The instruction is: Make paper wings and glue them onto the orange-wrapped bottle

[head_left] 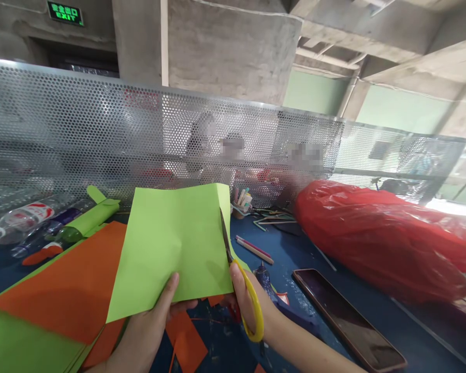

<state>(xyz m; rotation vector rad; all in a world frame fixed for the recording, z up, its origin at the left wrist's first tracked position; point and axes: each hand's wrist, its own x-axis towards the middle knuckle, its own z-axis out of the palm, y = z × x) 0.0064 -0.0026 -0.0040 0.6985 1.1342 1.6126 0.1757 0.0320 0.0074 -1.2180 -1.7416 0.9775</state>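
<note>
A sheet of light green paper (171,233) is held up in front of me. My left hand (155,316) grips its lower edge, thumb on the near face and fingers behind. My right hand (244,295) is closed round the yellow handle of a pair of scissors (253,305). One dark blade lies over the sheet near its right side, pointing up and away, and a strip of the paper bends back beyond it. The other blade is hidden behind the sheet. Orange paper scraps (188,342) lie on the table below my hands.
Orange paper (73,280) and green sheets (19,336) lie at left, near plastic bottles (23,220). At right are a phone (345,316), a blue glue gun (279,300), two pens (255,248) and a big red plastic bag (380,238). A perforated metal screen (101,129) stands behind the table.
</note>
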